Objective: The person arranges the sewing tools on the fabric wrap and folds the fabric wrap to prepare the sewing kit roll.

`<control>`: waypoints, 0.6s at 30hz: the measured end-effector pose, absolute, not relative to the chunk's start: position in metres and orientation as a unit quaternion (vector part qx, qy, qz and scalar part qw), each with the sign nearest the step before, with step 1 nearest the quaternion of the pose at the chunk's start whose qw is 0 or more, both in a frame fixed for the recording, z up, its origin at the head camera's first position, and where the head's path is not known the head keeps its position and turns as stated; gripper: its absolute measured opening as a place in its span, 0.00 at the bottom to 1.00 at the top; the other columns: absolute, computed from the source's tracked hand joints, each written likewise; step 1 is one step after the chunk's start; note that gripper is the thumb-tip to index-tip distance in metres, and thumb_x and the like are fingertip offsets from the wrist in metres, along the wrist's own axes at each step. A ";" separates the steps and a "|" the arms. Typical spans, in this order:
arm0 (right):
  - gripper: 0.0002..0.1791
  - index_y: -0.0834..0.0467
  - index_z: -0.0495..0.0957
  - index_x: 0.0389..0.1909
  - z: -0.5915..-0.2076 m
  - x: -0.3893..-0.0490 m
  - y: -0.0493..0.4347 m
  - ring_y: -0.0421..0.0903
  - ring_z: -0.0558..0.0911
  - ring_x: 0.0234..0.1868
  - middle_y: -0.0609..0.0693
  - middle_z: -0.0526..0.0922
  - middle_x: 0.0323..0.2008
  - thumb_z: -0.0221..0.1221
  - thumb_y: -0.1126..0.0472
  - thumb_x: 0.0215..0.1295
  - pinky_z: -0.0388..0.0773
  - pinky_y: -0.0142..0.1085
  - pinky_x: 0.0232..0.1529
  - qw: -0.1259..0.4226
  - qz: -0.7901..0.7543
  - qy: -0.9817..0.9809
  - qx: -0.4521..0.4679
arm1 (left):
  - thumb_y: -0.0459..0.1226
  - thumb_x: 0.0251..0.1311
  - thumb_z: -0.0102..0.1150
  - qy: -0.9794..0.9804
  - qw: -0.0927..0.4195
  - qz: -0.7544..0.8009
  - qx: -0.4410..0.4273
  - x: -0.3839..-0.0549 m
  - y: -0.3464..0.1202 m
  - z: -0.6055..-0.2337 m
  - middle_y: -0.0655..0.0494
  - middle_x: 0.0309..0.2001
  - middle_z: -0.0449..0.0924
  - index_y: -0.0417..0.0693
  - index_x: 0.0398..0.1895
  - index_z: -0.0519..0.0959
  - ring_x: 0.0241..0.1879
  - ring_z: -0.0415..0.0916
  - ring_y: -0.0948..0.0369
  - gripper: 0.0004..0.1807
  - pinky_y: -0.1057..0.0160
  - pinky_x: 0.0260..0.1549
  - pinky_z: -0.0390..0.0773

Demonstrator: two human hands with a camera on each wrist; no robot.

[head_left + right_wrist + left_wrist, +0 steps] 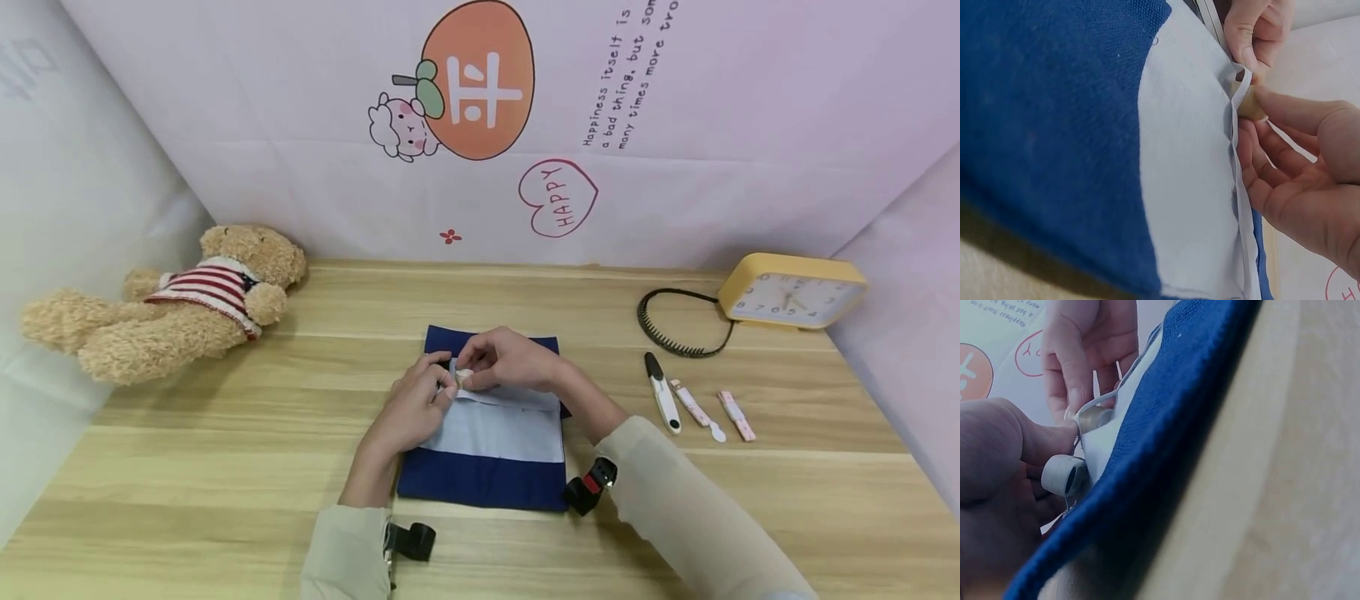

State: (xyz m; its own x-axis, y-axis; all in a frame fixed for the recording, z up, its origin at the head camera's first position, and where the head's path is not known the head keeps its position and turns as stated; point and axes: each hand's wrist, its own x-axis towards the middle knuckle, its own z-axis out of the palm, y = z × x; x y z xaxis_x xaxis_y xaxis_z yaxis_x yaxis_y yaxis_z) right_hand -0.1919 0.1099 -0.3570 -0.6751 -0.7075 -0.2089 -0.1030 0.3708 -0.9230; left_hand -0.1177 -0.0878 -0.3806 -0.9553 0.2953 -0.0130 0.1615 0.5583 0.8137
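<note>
A navy cloth piece point(483, 481) with a white panel point(495, 429) lies on the table under both hands. At the panel's upper left, my left hand point(412, 406) pinches the folded white edge between thumb and fingers. Opposite it, my right hand point(512, 360) pinches a small tan piece point(1249, 105) beside a loop of the white edging point(1239, 134). The thumbs and fingertips of both hands nearly meet there. In the left wrist view, a rounded whitish piece with a dark slot point(1062, 475) sits by the left fingers; its kind is unclear.
Right of the cloth lie a white tool with a black end point(663, 393) and two pink-patterned strips point(692, 404). Behind them are a black toothed headband point(660, 332) and a yellow clock point(795, 290). A teddy bear point(187, 308) lies at the left, by the wall.
</note>
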 end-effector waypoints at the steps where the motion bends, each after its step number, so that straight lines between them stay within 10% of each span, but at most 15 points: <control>1: 0.09 0.66 0.80 0.47 -0.357 -0.192 0.110 0.45 0.83 0.38 0.55 0.84 0.40 0.63 0.71 0.67 0.81 0.36 0.41 0.307 -0.493 0.769 -0.267 | 0.32 0.74 0.53 0.879 0.074 0.453 0.129 -0.118 -0.088 -0.381 0.42 0.74 0.61 0.45 0.36 0.75 0.75 0.53 0.42 0.05 0.35 0.70 0.48; 18: 0.12 0.58 0.89 0.33 -0.360 -0.194 0.109 0.42 0.71 0.24 0.46 0.77 0.22 0.59 0.61 0.73 0.72 0.33 0.30 0.294 -0.412 0.814 -0.283 | 0.32 0.73 0.53 0.879 0.065 0.453 0.133 -0.118 -0.087 -0.381 0.42 0.73 0.63 0.44 0.36 0.75 0.75 0.55 0.43 0.05 0.36 0.70 0.47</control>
State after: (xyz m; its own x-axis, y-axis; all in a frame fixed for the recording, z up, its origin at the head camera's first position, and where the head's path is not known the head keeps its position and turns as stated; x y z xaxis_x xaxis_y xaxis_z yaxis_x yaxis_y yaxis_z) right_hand -0.1939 0.1090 -0.3601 -0.6670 -0.7033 -0.2461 -0.2178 0.4998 -0.8383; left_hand -0.1178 -0.0874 -0.3809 -0.9562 0.2925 0.0071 0.1757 0.5548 0.8132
